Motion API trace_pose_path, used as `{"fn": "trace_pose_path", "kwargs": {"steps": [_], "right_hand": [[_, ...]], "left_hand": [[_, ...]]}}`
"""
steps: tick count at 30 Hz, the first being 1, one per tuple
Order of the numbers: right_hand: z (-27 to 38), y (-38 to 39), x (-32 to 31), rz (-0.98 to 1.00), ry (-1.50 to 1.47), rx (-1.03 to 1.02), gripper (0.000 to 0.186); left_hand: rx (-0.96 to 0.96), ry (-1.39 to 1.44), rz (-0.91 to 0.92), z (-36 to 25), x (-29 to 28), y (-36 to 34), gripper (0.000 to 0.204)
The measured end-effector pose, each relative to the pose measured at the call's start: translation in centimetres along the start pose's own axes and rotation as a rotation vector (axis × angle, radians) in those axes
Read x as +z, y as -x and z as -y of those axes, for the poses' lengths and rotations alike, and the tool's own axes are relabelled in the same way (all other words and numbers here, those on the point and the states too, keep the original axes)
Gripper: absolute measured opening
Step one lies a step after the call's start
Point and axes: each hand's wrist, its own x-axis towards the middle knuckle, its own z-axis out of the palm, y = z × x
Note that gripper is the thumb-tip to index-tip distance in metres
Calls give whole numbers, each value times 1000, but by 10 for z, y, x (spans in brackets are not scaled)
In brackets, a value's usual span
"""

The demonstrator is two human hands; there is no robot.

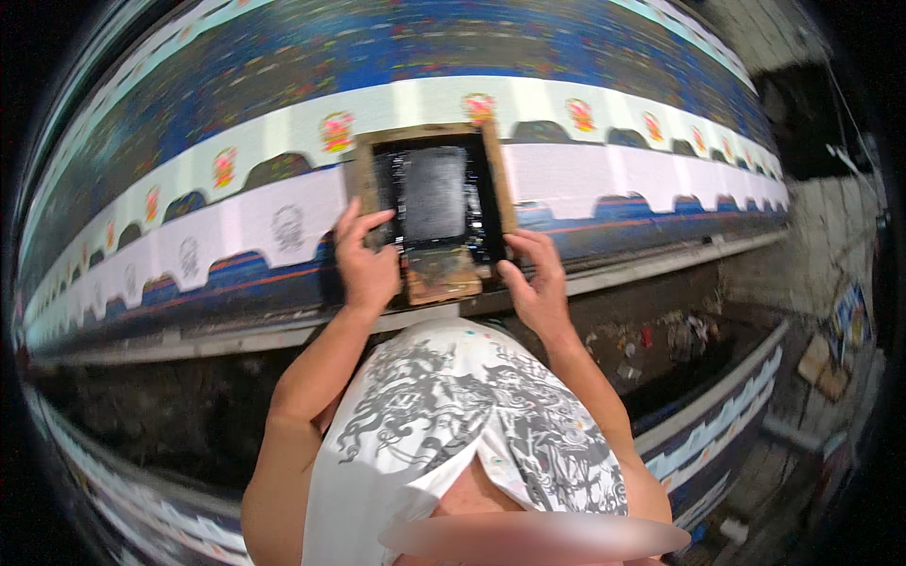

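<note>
White shirt at bottom, left hand and right hand at wooden frame, fingers half-open, grip unclear, outlines printed leftward, blank cloth rightward.

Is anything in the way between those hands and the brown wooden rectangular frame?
Nothing visible is in the way. The bare left hand is at the left side of the brown wooden rectangular frame, and the bare right hand is at its lower right.

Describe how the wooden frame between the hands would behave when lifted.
The frame is probably stiff, since its bars look wooden. Its black coating looks glossy, perhaps wet, so it may be slippery. The brown piece at its near end, if loose, might slide.
</note>
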Motion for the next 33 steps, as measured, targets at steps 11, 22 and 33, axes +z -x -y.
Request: {"fn": "trace_pose_path", "kwargs": {"steps": [11,22,33], "right_hand": [[-59,7,-107,-119,-4,-80,38],[-89,-13,-211,-101,147,-187,33],[-46,-42,-198,372,395,-617,43]], "left_hand": [[147,131,-28,-73,102,21,45],[82,163,-60,-144,195,40,46],[-65,177,-29,-143,212,38,42]]}}
